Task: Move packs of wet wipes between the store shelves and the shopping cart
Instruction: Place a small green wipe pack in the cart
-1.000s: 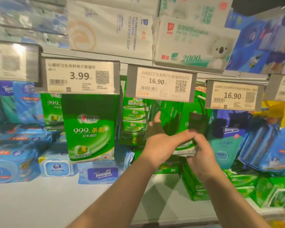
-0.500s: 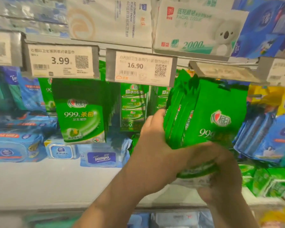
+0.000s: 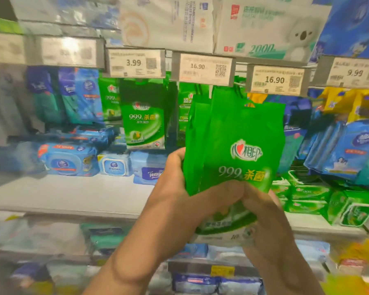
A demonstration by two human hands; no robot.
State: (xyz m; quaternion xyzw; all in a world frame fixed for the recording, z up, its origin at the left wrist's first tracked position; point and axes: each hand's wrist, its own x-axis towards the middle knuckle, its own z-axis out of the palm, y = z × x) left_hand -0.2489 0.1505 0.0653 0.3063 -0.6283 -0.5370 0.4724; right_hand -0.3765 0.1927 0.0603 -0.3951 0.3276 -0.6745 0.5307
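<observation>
Both clamped low on one bundle: left hand (image 3: 173,201) wrapped round its left edge, right hand (image 3: 264,211) pinching the bottom. Green wet-wipe packs (image 3: 234,150) standing upright above the knuckles, long axis vertical, fanned several deep, clear in front of the shelf (image 3: 73,194). Glossy green, white logo, "999" print.

Both forearms rise from the bottom edge and meet at centre. The left hand (image 3: 175,201) grips the green packs (image 3: 237,145) from the left side, thumb across the front (knuckles toward the camera). The right hand (image 3: 264,216) cups them from below.
</observation>
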